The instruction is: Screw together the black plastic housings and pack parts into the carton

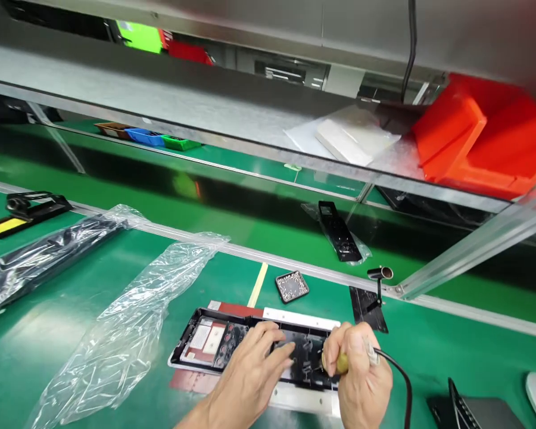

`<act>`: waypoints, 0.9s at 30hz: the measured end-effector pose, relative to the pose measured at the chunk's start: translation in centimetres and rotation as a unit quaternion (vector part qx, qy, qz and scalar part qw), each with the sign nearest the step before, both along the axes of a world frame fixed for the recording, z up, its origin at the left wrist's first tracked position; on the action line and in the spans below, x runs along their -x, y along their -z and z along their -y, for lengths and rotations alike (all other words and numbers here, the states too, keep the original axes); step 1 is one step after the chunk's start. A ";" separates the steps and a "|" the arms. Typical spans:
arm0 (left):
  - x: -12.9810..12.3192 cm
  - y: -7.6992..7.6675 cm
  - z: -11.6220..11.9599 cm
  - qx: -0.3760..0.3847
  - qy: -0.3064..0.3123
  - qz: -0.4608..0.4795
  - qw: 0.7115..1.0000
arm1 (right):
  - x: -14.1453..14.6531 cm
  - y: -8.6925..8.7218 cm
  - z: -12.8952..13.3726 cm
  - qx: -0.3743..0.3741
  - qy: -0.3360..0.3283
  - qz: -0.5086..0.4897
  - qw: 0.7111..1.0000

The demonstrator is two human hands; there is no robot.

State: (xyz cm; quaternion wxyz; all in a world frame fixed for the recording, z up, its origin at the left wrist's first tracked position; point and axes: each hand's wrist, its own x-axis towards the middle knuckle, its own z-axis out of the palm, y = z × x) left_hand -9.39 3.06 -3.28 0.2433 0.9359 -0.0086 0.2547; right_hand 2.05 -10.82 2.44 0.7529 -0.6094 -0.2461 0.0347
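Note:
A long black plastic housing (290, 342) lies lengthwise in a fixture with white bars (301, 317) and reddish-brown plates (192, 381). My left hand (254, 366) rests over its middle, fingers apart and fingertips down inside the housing. Wrapped round a corded tool with a yellowish grip (342, 362), my right hand (361, 369) is closed at the housing's right end. A black cord (402, 372) runs from that tool toward the lower right. The tool's tip is hidden by my fingers, so its kind cannot be told. Behind the housing sits a small tray of tiny metal parts (292, 287).
Clear plastic bags (129, 322) and a bagged black part (49, 256) lie left. A black panel (338, 231) lies beyond the rail. A metal tube holder (379, 274) stands at the right. Overhead, a shelf (205, 113) carries a red bin (482, 137).

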 end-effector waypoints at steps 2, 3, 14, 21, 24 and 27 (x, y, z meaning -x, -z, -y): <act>-1.2 -1.2 -1.7 0.011 -0.012 -0.029 0.999 | -0.1 0.0 0.0 -0.002 0.003 0.017 1.000; -2.1 -1.7 -2.6 0.014 -0.017 -0.046 0.999 | -0.2 0.0 0.0 -0.002 0.001 0.025 1.000; -16.0 2.6 -9.1 -0.013 0.024 -0.156 0.987 | 0.1 1.0 0.3 -0.017 0.016 -0.039 0.999; -17.8 4.6 -8.3 -0.019 -0.012 -0.172 0.985 | -0.6 1.7 0.4 -0.060 -0.008 0.016 0.998; -17.8 4.5 -8.1 -0.032 -0.014 -0.173 0.984 | -0.5 1.9 0.1 -0.061 0.005 0.030 0.998; -17.6 3.7 -7.5 -0.036 -0.005 -0.171 0.985 | 0.2 2.0 -0.2 -0.065 0.018 0.020 0.998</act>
